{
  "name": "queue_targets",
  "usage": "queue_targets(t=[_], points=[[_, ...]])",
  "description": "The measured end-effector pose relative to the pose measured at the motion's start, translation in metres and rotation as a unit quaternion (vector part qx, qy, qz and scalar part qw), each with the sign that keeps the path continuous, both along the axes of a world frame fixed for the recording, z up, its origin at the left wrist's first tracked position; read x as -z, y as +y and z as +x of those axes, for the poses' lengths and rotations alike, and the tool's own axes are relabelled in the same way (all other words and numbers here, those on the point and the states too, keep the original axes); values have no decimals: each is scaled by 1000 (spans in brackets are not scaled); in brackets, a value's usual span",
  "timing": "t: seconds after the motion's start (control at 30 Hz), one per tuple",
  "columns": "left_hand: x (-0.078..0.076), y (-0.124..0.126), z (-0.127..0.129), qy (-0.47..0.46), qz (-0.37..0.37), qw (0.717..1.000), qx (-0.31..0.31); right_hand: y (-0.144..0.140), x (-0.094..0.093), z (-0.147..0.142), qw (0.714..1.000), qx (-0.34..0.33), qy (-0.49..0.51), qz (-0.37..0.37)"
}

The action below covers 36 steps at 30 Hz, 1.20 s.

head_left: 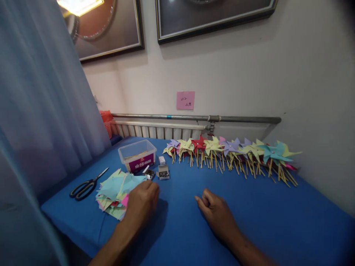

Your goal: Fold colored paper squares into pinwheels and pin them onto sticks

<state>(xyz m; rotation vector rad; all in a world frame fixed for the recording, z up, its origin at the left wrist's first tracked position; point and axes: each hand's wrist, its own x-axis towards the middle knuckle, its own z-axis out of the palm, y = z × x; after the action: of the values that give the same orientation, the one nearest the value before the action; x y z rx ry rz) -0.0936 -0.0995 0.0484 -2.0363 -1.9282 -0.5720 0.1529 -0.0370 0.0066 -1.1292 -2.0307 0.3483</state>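
My left hand (143,198) is closed, its fingers curled down and away from me, so whatever may be in them is hidden. Beside it lies a pile of cut paper pieces (118,190) in blue, green, yellow and pink. Just beyond it are a small open box of metal pins (163,173) and another opened box (149,173) with dark metal bits. My right hand (216,210) rests as a loose fist over the blue cloth (183,229), thumb towards the left hand, with nothing visible in it. A gap of cloth separates the two hands.
Scissors (88,185) lie at the left. Behind the paper stands a clear plastic tub (137,153) with wooden sticks, next to a small white box (162,160). Paper pinwheels on sticks (230,147) line the back right. A blue curtain (47,92) hangs left; a pipe (241,119) crosses the wall.
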Motion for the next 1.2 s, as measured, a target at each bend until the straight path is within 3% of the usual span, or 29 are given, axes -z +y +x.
queue_targets(t=[0.07,0.2,0.57,0.97,1.07,1.2], points=[[10,-13,-22,15,57,996,-60,1,1,-4,1000,-5,3,-9],[22,-16,-34,57,109,989,-81,2,4,-8,1000,-9,5,-21],[36,-9,-37,82,105,986,-105,-3,2,-1,999,1,21,-33],[41,-15,-41,71,126,984,-106,-4,0,-2,999,0,33,-42],[39,-15,-47,64,181,976,-104,-4,0,-2,997,-1,50,-56],[19,-12,-44,15,279,955,-104,-4,-1,-4,990,-2,95,-105]])
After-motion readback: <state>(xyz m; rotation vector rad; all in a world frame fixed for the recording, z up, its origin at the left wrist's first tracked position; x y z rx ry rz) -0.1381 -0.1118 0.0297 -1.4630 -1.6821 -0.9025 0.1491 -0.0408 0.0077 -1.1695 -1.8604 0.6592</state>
